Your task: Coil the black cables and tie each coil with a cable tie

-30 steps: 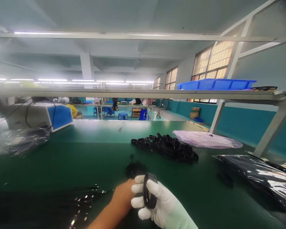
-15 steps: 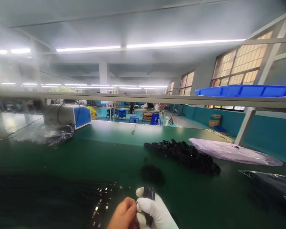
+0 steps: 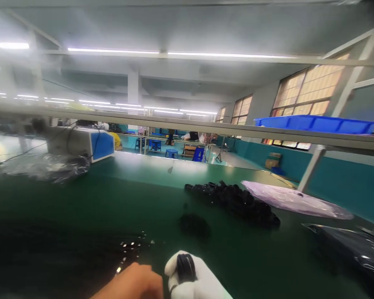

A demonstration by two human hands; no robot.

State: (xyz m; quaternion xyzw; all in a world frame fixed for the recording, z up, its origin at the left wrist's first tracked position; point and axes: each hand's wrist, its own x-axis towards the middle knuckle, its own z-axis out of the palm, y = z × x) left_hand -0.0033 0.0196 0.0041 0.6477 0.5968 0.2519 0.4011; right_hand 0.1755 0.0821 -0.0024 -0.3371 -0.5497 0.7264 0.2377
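Observation:
My right hand (image 3: pixel 195 277), in a white glove, is closed round a small bundle of coiled black cable (image 3: pixel 186 268) near the bottom middle. Just left of it is my bare left hand (image 3: pixel 134 284), blurred, with its fingers curled under and hidden; what they hold cannot be made out. Dark cables (image 3: pixel 50 257) spread over the lower left of the green table (image 3: pixel 137 199), their small shiny ends (image 3: pixel 124 249) near my left hand. A dark round clump (image 3: pixel 194 225) lies just beyond my right hand. Further off sits a heap of black coiled bundles (image 3: pixel 233 200).
A pinkish plastic bag (image 3: pixel 293 200) and a shiny black bag (image 3: pixel 352 249) lie to the right. At the left stand a blue-and-white box-shaped machine (image 3: pixel 102 145) and crumpled clear plastic (image 3: pixel 50 168). A shelf beam (image 3: pixel 174 123) crosses above the table, bearing a blue tray (image 3: pixel 318 123).
My left hand has moved left and down, away from the bundle it was pinching at. My right hand has turned and still grips the coiled cable. The view has tilted slightly.

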